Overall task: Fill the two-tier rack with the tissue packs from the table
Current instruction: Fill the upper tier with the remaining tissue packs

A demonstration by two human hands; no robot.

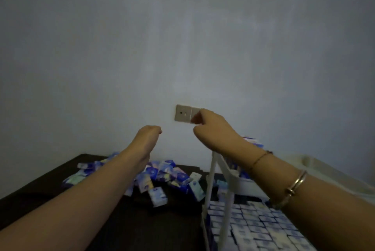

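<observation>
Nothing is gripped by either hand. The left hand [149,135] is raised in front of the wall [182,37] with its fingers curled loosely inward and nothing seen inside them, the forearm stretching up from the lower left. The right hand [211,127] is lifted higher, its bent fingers laid against the right half of a wall switch plate [183,113] (whether the switch is being pressed cannot be told). Two bracelets are worn on the right arm: a thin cord bracelet [260,158] at the wrist and a metal bangle [297,184] further down the forearm.

One dark table [60,200] is seen below. A loose heap of blue and white tissue packs [160,177] is spread across its far side, too jumbled and dim to be counted exactly, though well over a dozen are visible. One white two-tier rack [212,179] stands just right of the heap. Its lower tier [253,226] is packed with neat rows of tissue packs, several dozen at least, and more packs are glimpsed on the upper tier [251,143] behind the right wrist. A pale cloth [316,169] lies at the far right
</observation>
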